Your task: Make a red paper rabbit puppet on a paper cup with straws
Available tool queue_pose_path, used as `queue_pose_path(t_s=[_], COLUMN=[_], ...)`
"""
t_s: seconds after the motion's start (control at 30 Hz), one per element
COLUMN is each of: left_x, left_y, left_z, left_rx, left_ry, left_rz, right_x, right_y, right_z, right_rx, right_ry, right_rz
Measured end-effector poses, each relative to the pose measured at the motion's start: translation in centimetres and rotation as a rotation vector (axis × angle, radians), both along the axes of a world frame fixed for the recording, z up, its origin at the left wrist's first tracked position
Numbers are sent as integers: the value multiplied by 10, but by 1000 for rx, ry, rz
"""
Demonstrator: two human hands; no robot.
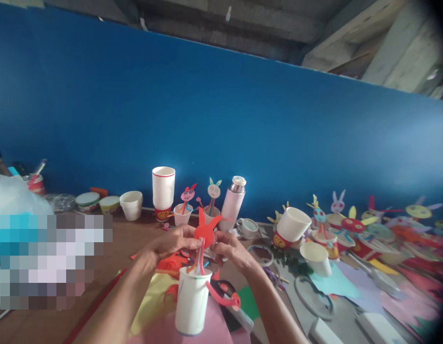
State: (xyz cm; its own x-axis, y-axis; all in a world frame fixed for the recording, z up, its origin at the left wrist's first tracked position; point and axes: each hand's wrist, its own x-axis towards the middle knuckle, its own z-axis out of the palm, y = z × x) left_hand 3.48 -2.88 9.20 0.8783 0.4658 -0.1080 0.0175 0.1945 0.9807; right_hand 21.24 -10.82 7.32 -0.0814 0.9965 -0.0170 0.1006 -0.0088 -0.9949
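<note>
A red paper rabbit head (204, 234) with pointed ears stands above a white paper cup (193, 303), on straws that come up out of the cup. My left hand (182, 240) pinches the head's left edge. On its right edge the fingers of my right hand (225, 246) are closed. A pink-red strip (221, 297) sticks out from the cup's right side, with a round end. Under the cup lie pink paper (207, 322) and yellow paper (150, 301). Red paper pieces (173, 263) are behind it.
Behind are stacked cups (163, 188), two cup figures, a pink thermos (233, 203) and a small mug (247, 228). At right are many cup figures (355, 227), coloured paper and a tape ring (314, 298). A plastic bag (17, 200) and a blurred patch are at left.
</note>
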Motion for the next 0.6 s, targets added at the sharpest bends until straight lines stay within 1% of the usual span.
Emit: queue_pose_path(t_s=[0.07,0.17,0.23,0.43,0.6], left_x=[1,2,1,-5,-6], left_y=[0,-1,-1,1,4], left_z=[0,-2,-2,0,0], left_rx=[14,-13,-31,-121,-148], left_ry=[4,5,-4,-60,-129], left_rz=[-6,18,37,91,55], right_x=[-1,-2,0,11,17], right_y=[1,1,1,3,5], right_z=[-1,-2,-2,-10,-15], right_rx=[-8,4,19,53,78], right_ry=[-29,-35,9,202,299], right_rz=[-16,-30,-9,127,136])
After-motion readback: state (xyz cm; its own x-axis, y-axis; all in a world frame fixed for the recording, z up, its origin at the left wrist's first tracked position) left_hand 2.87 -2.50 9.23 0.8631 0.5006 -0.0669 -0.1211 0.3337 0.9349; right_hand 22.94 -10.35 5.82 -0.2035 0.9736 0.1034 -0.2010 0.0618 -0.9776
